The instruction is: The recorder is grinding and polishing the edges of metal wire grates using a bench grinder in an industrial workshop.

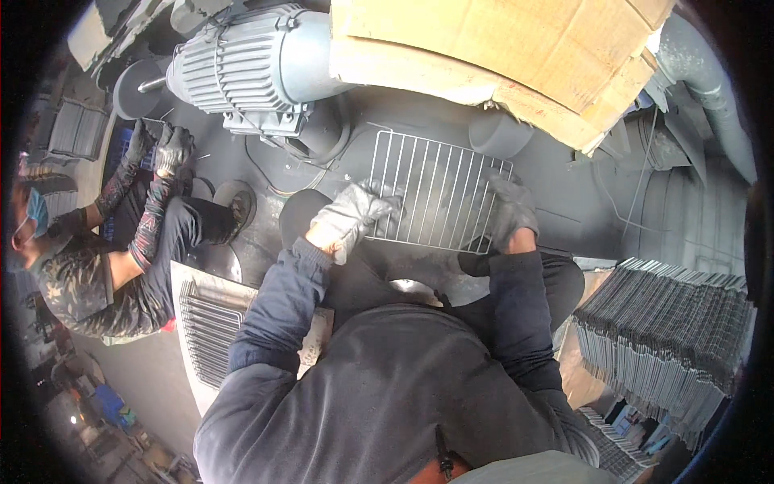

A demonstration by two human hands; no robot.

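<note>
A rectangular wire rack (pixel 435 190) with parallel metal bars is held up in front of me, over my knees. My left hand (pixel 355 211), in a grey-white work glove, is closed round its left edge. At the opposite edge, my right hand (pixel 513 208) grips the rack in a darker, dirty grey glove. Behind the rack's upper right corner is a dark grey round wheel (pixel 500 133), partly covered by cardboard.
A large ribbed grey motor (pixel 242 64) stands ahead to the left, beside a cardboard sheet (pixel 484 48). Stacked wire racks (pixel 661 323) rise at my right; more racks (pixel 211 335) lie at my left. A co-worker (pixel 97 266) in gloves sits at far left.
</note>
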